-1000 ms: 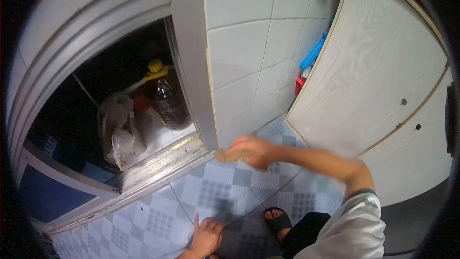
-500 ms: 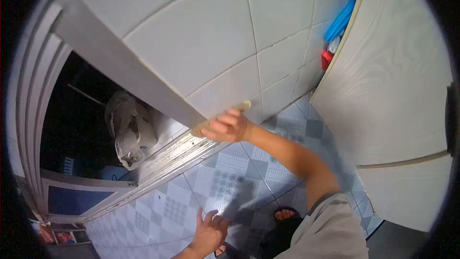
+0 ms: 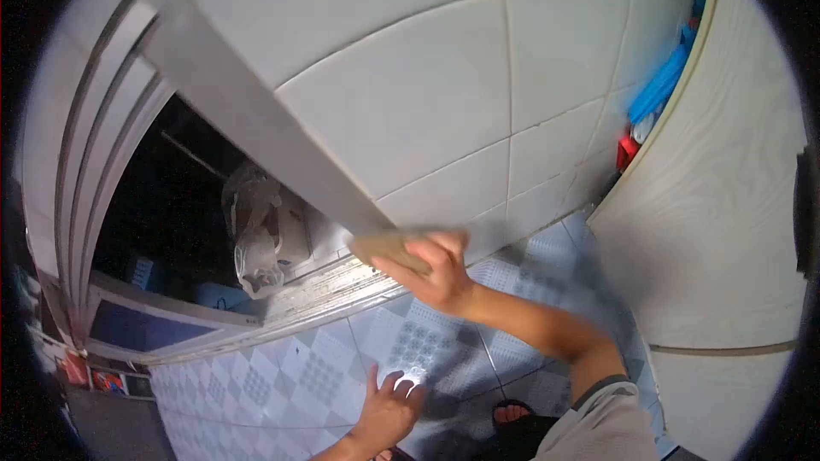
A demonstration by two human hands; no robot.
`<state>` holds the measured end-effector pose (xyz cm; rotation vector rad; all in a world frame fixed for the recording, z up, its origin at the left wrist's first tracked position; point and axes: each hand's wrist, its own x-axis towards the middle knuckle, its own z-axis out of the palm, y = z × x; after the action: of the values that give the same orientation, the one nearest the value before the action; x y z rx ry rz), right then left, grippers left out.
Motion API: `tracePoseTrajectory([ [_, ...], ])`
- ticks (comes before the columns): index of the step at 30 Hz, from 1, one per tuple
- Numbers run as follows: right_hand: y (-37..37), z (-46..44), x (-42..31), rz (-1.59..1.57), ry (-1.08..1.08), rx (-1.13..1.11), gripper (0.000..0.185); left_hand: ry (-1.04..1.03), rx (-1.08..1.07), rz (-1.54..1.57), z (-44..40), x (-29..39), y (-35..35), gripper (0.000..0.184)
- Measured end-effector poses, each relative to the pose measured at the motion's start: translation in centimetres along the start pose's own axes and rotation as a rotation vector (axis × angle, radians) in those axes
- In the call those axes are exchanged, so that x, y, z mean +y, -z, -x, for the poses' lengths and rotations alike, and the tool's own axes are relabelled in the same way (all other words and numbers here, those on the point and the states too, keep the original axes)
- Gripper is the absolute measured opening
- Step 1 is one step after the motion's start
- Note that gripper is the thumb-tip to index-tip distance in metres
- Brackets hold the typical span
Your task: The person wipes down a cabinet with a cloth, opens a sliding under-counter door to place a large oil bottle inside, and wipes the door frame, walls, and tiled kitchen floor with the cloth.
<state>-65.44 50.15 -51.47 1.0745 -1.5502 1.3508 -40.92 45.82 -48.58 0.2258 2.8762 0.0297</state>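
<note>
My right hand (image 3: 444, 271) is closed around a beige, flat piece of cloth (image 3: 389, 249), which looks folded and is smeared by motion. The cloth is at the lower end of the white door frame (image 3: 316, 166), where the tiled wall (image 3: 453, 158) comes down close to the floor. Whether it presses on the frame or the wall I cannot tell. Lower in the view, my left hand (image 3: 391, 410) hangs above the patterned floor tiles (image 3: 320, 376), fingers spread and holding nothing.
A clear plastic bag (image 3: 259, 269) with things in it stands beyond the sliding-door track (image 3: 329, 290). To the right is a pale wood-grain panel (image 3: 709, 230). Blue (image 3: 659, 85) and red items (image 3: 628, 152) are wedged behind it. My sandalled foot (image 3: 512, 414) is below.
The view has shifted, so the wall and door frame sit further right and lower. My right hand has turned with the cloth against the frame's lower end. My left hand stays open.
</note>
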Motion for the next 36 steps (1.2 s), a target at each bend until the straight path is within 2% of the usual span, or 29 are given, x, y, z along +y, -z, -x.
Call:
tracePoseTrajectory([
  [1, 0.0, -4.1, -1.1, 0.107, 0.071, 0.033, 0.039, 0.009, 0.013, 0.018, 0.1, -0.1, -0.2, 0.028],
  [2, -0.4, -7.1, -1.5, 0.214, 0.137, 0.066, 0.039, -0.069, 0.036, 0.026, 0.3, -0.2, -0.6, 0.022],
  [3, -1.3, -8.7, -1.4, 0.209, 0.148, 0.048, 0.039, -0.148, 0.063, 0.03, 0.5, -0.4, -0.7, 0.017],
  [5, -2.6, -10.8, -1.6, 0.402, 0.269, 0.182, 0.033, -0.159, 0.062, 0.001, 0.8, -0.7, 0.4, 0.017],
  [6, -2.6, -9.7, -1.7, 0.397, 0.283, 0.177, 0.033, -0.151, 0.052, 0.015, 1.0, -1.0, 0.7, 0.017],
  [8, -2.6, -3.5, -0.2, 0.503, 0.223, -0.167, 0.042, -0.152, 0.091, -0.007, 1.2, -1.5, 0.8, 0.016],
  [9, -2.7, 0.0, 0.7, 0.531, 0.229, -0.208, 0.045, -0.153, 0.105, -0.006, 1.4, -1.9, 1.1, 0.016],
  [11, -2.6, 7.6, 2.6, 0.592, 0.265, -0.282, 0.05, -0.184, -0.091, -0.07, 1.8, -2.2, 1.7, 0.032],
  [13, -2.5, 13.6, 3.6, 0.64, 0.306, -0.314, 0.053, -0.195, -0.08, -0.054, 2.6, -2.1, 0.7, 0.031],
  [15, -2.2, 16.9, 3.7, 0.666, 0.212, -0.55, 0.051, -0.216, -0.065, -0.05, 3.4, -1.8, -0.4, 0.031],
  [16, -1.9, 17.3, 3.0, 0.681, 0.223, -0.542, 0.051, -0.219, -0.076, -0.017, 3.9, -1.5, -1.1, 0.031],
  [18, -2.4, 16.0, 2.4, 0.655, 0.107, -0.581, 0.049, -0.239, -0.068, 0.079, 4.7, -1.4, -2.2, 0.029],
  [19, -3.0, 13.9, 2.0, 0.665, 0.123, -0.57, 0.049, -0.231, -0.076, 0.111, 5.1, -1.4, -1.9, 0.03],
  [22, -3.7, 1.9, -2.3, 0.477, -0.157, -0.469, 0.044, -0.213, -0.039, 0.188, 5.8, -1.5, -3.3, 0.031],
  [23, -3.9, -1.2, -3.6, 0.458, -0.243, -0.454, 0.043, -0.209, 0.01, 0.188, 5.9, -1.5, -3.6, 0.026],
  [24, -4.4, -1.3, -3.6, 0.46, -0.257, -0.476, 0.043, -0.206, 0.054, 0.185, 6.3, -1.2, -3.9, 0.023],
  [26, -5.2, -2.5, -3.5, 0.555, 0.03, -0.082, 0.044, -0.213, 0.059, 0.234, 6.6, -1.4, -4.0, 0.023],
  [27, -5.1, -2.1, -3.4, 0.553, 0.052, -0.076, 0.044, -0.214, 0.079, 0.271, 6.3, -1.7, -3.8, 0.023],
  [31, -3.6, 8.6, -2.4, 0.547, -0.213, -0.536, 0.062, -0.168, 0.094, 0.188, 6.4, -2.2, -3.1, 0.025],
  [32, -3.6, 10.0, -2.4, 0.537, -0.202, -0.523, 0.062, -0.157, 0.104, 0.173, 6.2, -2.3, -2.7, 0.025],
  [34, -3.5, 12.3, -2.9, 0.435, -0.355, -0.573, 0.067, -0.149, -0.004, 0.189, 6.3, -1.9, -2.3, 0.033],
  [36, -4.1, 10.4, -4.2, 0.416, -0.395, -0.514, 0.063, -0.152, -0.004, 0.196, 6.9, -1.7, -2.9, 0.029],
])
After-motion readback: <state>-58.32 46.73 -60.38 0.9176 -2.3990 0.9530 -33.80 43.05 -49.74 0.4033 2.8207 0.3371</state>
